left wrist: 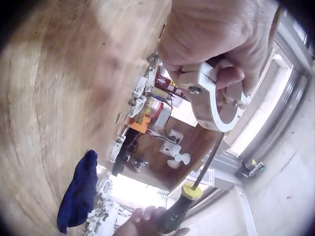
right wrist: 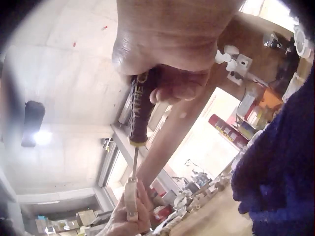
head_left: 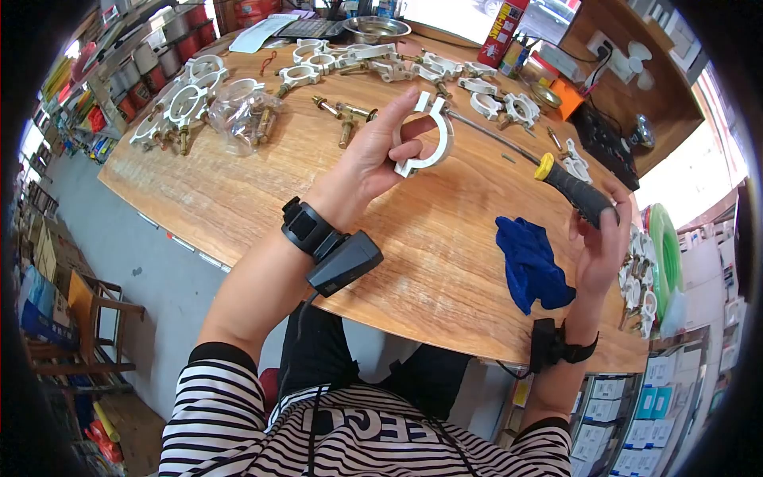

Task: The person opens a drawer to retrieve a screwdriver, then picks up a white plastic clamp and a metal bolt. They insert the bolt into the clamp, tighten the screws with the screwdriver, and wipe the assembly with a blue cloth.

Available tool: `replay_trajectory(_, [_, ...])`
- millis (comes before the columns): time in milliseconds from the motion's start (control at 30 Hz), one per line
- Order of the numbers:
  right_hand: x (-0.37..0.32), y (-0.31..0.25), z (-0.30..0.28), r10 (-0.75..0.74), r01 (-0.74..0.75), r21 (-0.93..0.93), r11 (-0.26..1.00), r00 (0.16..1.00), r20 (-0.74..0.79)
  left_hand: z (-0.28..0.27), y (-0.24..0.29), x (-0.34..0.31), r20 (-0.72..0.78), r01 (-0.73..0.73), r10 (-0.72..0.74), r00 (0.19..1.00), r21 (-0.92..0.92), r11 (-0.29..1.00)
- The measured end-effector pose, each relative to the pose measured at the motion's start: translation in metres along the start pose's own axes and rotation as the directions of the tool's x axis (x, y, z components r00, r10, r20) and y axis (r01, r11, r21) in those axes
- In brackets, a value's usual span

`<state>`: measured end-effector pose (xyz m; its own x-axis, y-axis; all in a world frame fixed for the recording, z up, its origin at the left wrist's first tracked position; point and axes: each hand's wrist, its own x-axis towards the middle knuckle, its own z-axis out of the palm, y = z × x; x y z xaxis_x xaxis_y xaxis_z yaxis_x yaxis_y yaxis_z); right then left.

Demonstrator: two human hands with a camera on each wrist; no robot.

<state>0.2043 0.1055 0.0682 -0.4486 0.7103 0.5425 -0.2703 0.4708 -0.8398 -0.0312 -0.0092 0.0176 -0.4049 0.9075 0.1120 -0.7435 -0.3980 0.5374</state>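
Observation:
My left hand point(head_left: 373, 155) holds up a white pipe clamp point(head_left: 447, 143), a split ring with flanges, its fingers curled round one side. In the right hand point(head_left: 606, 238) is a screwdriver point(head_left: 576, 191) with a black handle and yellow collar. Its long shaft reaches left to the clamp's upper flange, where the tip meets the screw area. From the left wrist view, the clamp point(left wrist: 206, 105) shows a screw head in one flange, and the shaft runs up to the ring's other side. The right wrist view shows fingers wrapped round the screwdriver handle point(right wrist: 142, 108).
A blue cloth point(head_left: 534, 262) lies on the wooden table point(head_left: 429, 238) near the right hand. Several white clamps point(head_left: 300, 75) line the back, beside loose brass-coloured anchor bolts point(head_left: 347, 131). A clear plastic bag point(head_left: 238, 119) sits at left, a red spray can point(head_left: 502, 32) at the back right.

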Motion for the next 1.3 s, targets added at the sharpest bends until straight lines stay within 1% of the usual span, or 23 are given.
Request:
replay_trajectory(33, [0.0, -0.002, 0.008, -0.144, 0.149, 0.054, 0.987, 0.986, -0.083, 0.001, 0.0, 0.0, 0.001, 0.0, 0.0, 1.0, -0.001, 1.0])
replay_trajectory(167, [0.001, 0.003, -0.014, -0.18, 0.184, -0.068, 0.981, 0.982, 0.051, -0.001, 0.001, -0.001, -0.007, -0.003, 0.003, 1.0, 0.017, 1.0])
replay_trajectory(233, [0.003, 0.003, -0.023, 0.171, -0.166, -0.11, 0.98, 0.985, 0.038, -0.002, 0.0, 0.0, 0.002, 0.006, -0.006, 1.0, 0.038, 0.999])
replay_trajectory(267, [0.002, 0.004, -0.022, 0.172, -0.168, -0.111, 0.98, 0.984, 0.034, -0.002, 0.0, 0.0, 0.007, 0.004, -0.004, 1.0, 0.028, 1.0])
replay_trajectory(333, [0.001, 0.0, -0.008, -0.093, 0.093, -0.001, 0.996, 0.994, 0.05, -0.002, -0.002, 0.001, 0.012, 0.001, -0.001, 1.0, 0.014, 1.0])
replay_trajectory(367, [0.001, 0.001, -0.009, -0.092, 0.092, -0.001, 0.996, 0.994, 0.051, -0.002, -0.001, 0.001, 0.008, 0.005, -0.005, 1.0, -0.009, 1.0])
replay_trajectory(433, [0.001, 0.004, -0.01, -0.235, 0.247, -0.05, 0.968, 0.957, 0.171, -0.003, 0.0, 0.001, 0.003, 0.005, -0.005, 1.0, -0.029, 1.0])
replay_trajectory(467, [0.001, 0.004, -0.014, -0.235, 0.247, -0.048, 0.968, 0.957, 0.171, -0.003, 0.0, 0.0, 0.007, 0.004, -0.004, 1.0, 0.004, 1.0])
replay_trajectory(500, [0.001, 0.003, -0.019, -0.038, 0.049, -0.09, 0.995, 0.992, 0.122, -0.002, -0.001, 0.0, 0.011, 0.004, -0.004, 1.0, 0.035, 0.999])
replay_trajectory(533, [0.002, 0.001, -0.022, 0.16, -0.152, -0.121, 0.981, 0.985, 0.064, -0.002, -0.001, 0.0, 0.012, 0.004, -0.004, 1.0, 0.037, 0.999])
replay_trajectory(567, [0.002, 0.002, -0.02, 0.16, -0.152, -0.121, 0.981, 0.985, 0.06, -0.002, -0.001, -0.001, 0.025, 0.0, -0.001, 1.0, 0.037, 0.999])
replay_trajectory(633, [0.001, 0.0, -0.005, -0.09, 0.089, 0.044, 0.995, 0.996, 0.026, -0.002, -0.002, 0.0, 0.039, -0.002, 0.001, 0.999, 0.032, 0.999])
replay_trajectory(667, [0.0, 0.0, -0.001, -0.09, 0.089, 0.043, 0.995, 0.996, 0.026, -0.003, -0.002, 0.0, 0.034, -0.001, 0.0, 0.999, 0.012, 1.0])
replay_trajectory(733, [-0.001, -0.001, 0.006, -0.273, 0.273, 0.006, 0.962, 0.962, 0.003, -0.003, -0.002, 0.0, 0.027, -0.001, 0.001, 1.0, -0.006, 1.0])
replay_trajectory(767, [-0.001, 0.0, 0.001, -0.273, 0.273, 0.007, 0.962, 0.962, 0.003, -0.002, -0.001, -0.001, 0.028, 0.008, -0.009, 1.0, 0.018, 1.0])
replay_trajectory(833, [0.001, 0.003, -0.022, 0.08, -0.077, -0.119, 0.99, 0.997, 0.021, 0.0, -0.002, -0.002, 0.03, 0.02, -0.021, 0.999, 0.041, 0.999])
replay_trajectory(900, [0.002, 0.004, -0.019, 0.116, -0.107, -0.114, 0.988, 0.991, 0.073, 0.002, -0.005, -0.003, 0.02, 0.015, -0.015, 1.0, 0.024, 1.0])
replay_trajectory(933, [0.002, -0.001, 0.002, -0.05, 0.05, 0.003, 0.999, 0.998, -0.041, 0.003, -0.005, -0.002, 0.021, 0.015, -0.016, 1.0, 0.023, 1.0])
replay_trajectory(967, [0.001, -0.003, 0.014, -0.199, 0.218, 0.101, 0.971, 0.965, -0.17, 0.004, -0.004, -0.001, 0.001, 0.019, -0.019, 1.0, -0.02, 1.0])
replay_trajectory(1100, [-0.001, 0.002, 0.0, -0.278, 0.272, -0.067, 0.96, 0.954, -0.109, 0.007, -0.003, -0.003, -0.029, 0.012, -0.014, 0.999, -0.044, 0.999])
replay_trajectory(1167, [0.002, 0.009, -0.024, 0.067, -0.07, -0.102, 0.992, 0.997, -0.027, 0.004, -0.004, -0.003, 0.012, 0.019, -0.019, 1.0, -0.021, 1.0])
replay_trajectory(1233, [0.005, 0.006, -0.015, 0.007, -0.006, -0.053, 0.999, 1.0, 0.029, 0.003, -0.005, -0.003, 0.054, 0.031, -0.03, 0.998, -0.001, 1.0])
replay_trajectory(1300, [0.003, -0.001, 0.013, -0.233, 0.257, 0.156, 0.954, 0.96, -0.158, 0.002, -0.004, -0.002, 0.063, 0.039, -0.037, 0.997, -0.032, 0.999])
